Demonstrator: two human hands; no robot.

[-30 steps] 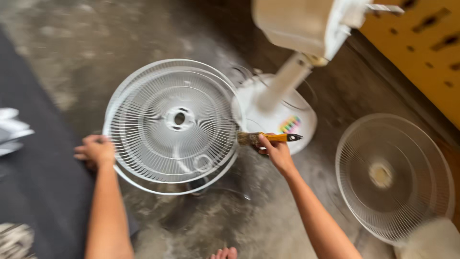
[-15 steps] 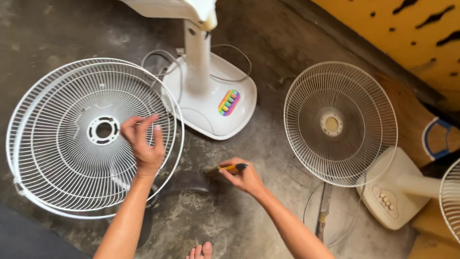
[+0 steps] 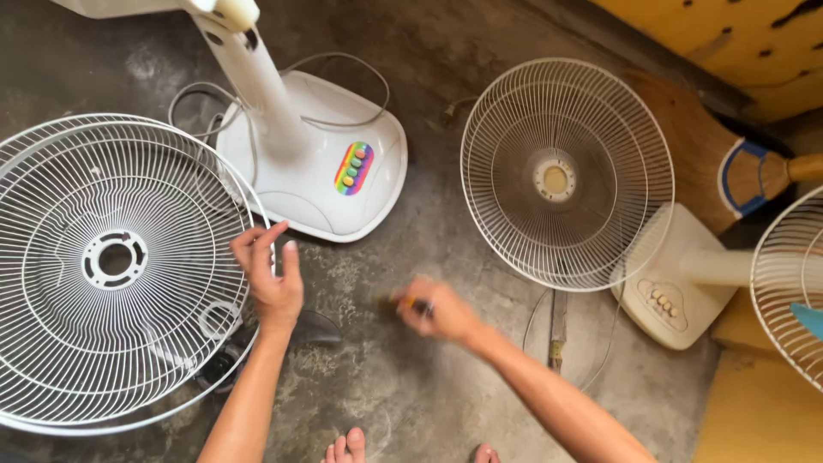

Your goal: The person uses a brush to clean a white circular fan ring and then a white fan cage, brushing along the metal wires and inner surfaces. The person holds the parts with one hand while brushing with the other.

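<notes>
A large white wire fan guard [image 3: 111, 266] lies flat on the concrete floor at the left. My left hand [image 3: 270, 274] rests at its right rim, fingers curled near the wire; whether it grips the rim is unclear. My right hand [image 3: 437, 313] is blurred, low over the floor in the middle, shut on a paintbrush [image 3: 411, 303] with a yellow and black handle; the bristles are hard to make out. A white fan base [image 3: 326, 163] with a rainbow button panel and its upright pole stands just beyond both hands.
A second white fan guard [image 3: 566, 176] lies at the right, partly over another fan's cream base [image 3: 677, 287]. A broom [image 3: 720, 167] leans by the yellow wall. Part of a third fan [image 3: 793, 287] shows at the right edge. My toes [image 3: 347, 446] are at the bottom.
The view swung right. My left hand left the guard's left side and came to its right rim. My right hand lowered the brush from the guard's edge to the floor.
</notes>
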